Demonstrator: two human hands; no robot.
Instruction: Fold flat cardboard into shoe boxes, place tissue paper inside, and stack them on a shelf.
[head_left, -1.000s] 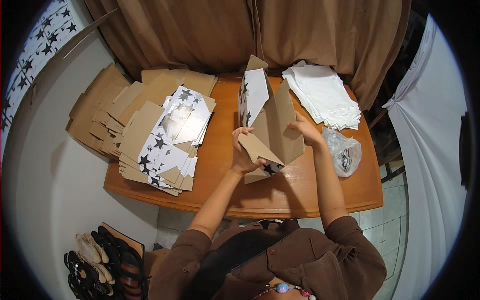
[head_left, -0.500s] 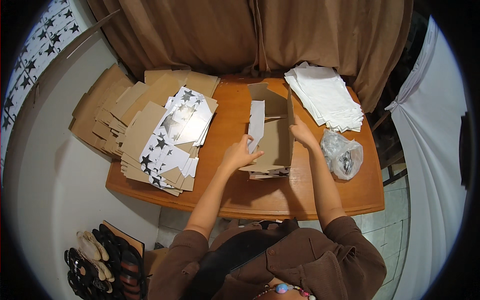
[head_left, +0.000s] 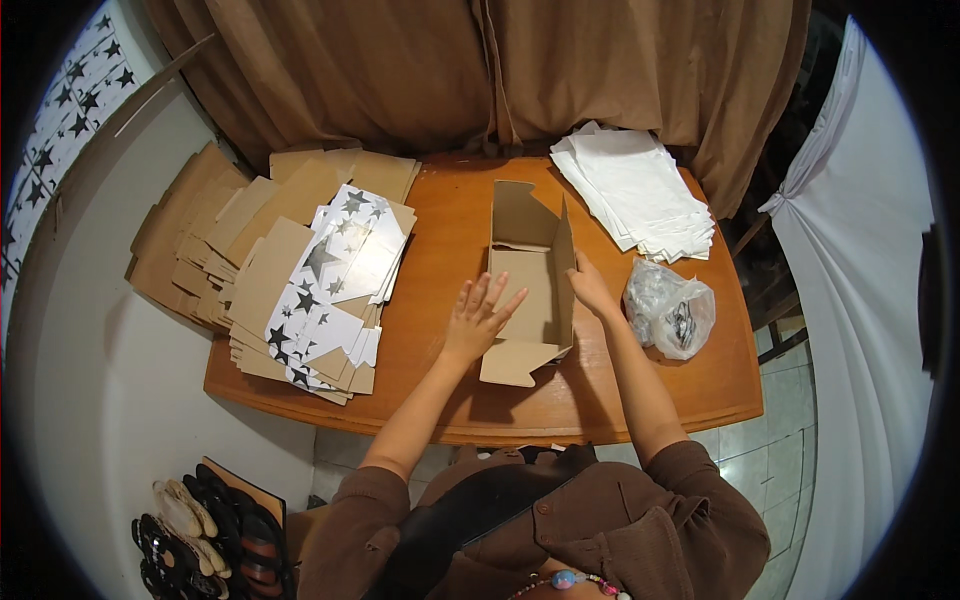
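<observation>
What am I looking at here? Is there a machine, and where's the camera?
No machine: just a person's bare hands, seen from above by a wide fisheye camera worn on the head, which makes straight edges bend. On the wooden table lie flat cardboard pieces, some star-patterned, at left; white sheets and a see-through plastic bag at right. Between them sits an open cardboard box. The right hand is at its right wall; the left hand, fingers spread, is by its left side.

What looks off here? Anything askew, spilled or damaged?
Nothing spilled, and no visible damage on the open box. Just untidy: the cardboard pile at left is fanned at mixed angles, and the white sheets have uneven edges.
</observation>
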